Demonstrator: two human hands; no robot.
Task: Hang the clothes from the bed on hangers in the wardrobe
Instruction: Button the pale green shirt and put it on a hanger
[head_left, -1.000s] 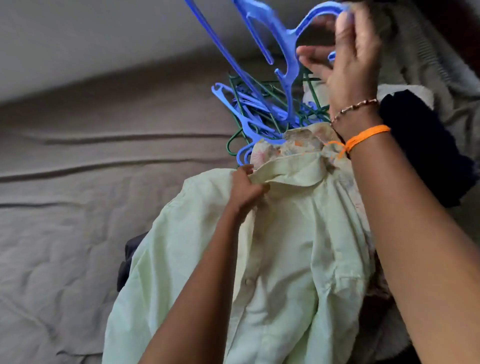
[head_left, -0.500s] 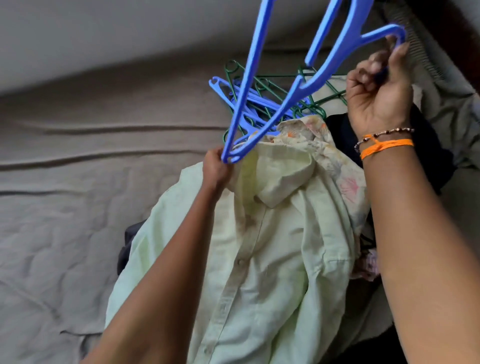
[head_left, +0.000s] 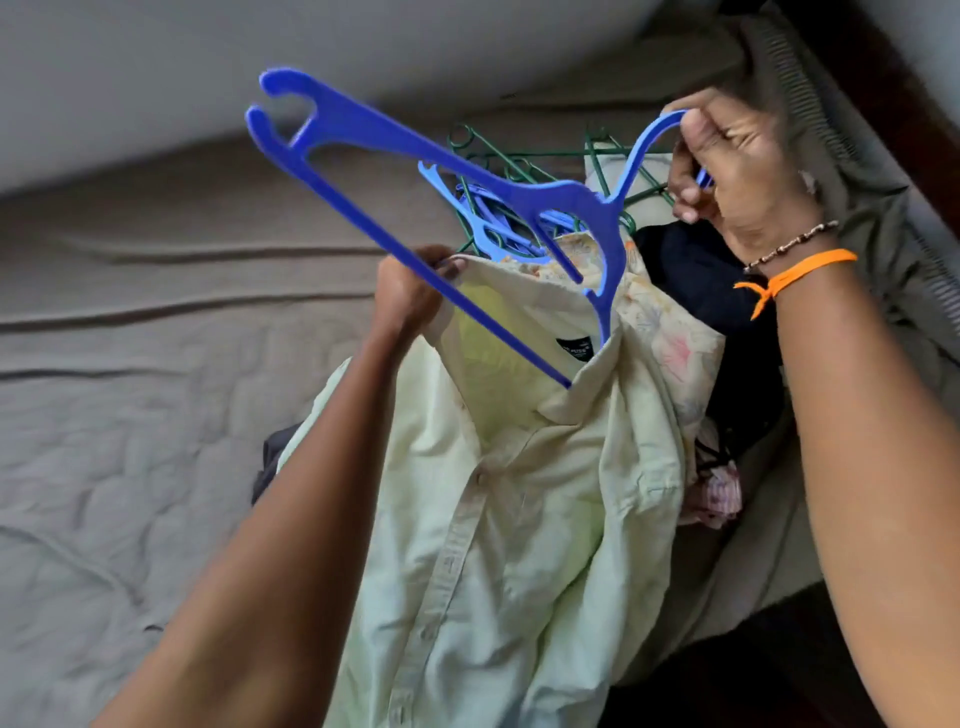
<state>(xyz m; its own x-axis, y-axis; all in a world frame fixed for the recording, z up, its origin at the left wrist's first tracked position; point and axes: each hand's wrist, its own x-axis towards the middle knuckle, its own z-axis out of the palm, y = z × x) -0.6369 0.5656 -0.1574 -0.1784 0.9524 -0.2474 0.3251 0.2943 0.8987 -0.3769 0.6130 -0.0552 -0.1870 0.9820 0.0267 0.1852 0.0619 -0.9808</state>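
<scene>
A pale green button shirt lies on the bed with its collar lifted. My left hand grips the left side of the collar and holds the neck open. My right hand grips the hook of a blue plastic hanger. One arm of the hanger reaches down into the shirt's neck opening beside the dark label; its other arm sticks up to the left, clear of the cloth.
A pile of blue and green hangers lies just beyond the collar. A floral garment and a dark navy garment lie to the right, under the shirt. The grey quilted mattress spreads to the left.
My right hand has swung the blue hanger over, so one arm now goes into the shirt's neck. My left hand has lifted the collar and pulled it open.
</scene>
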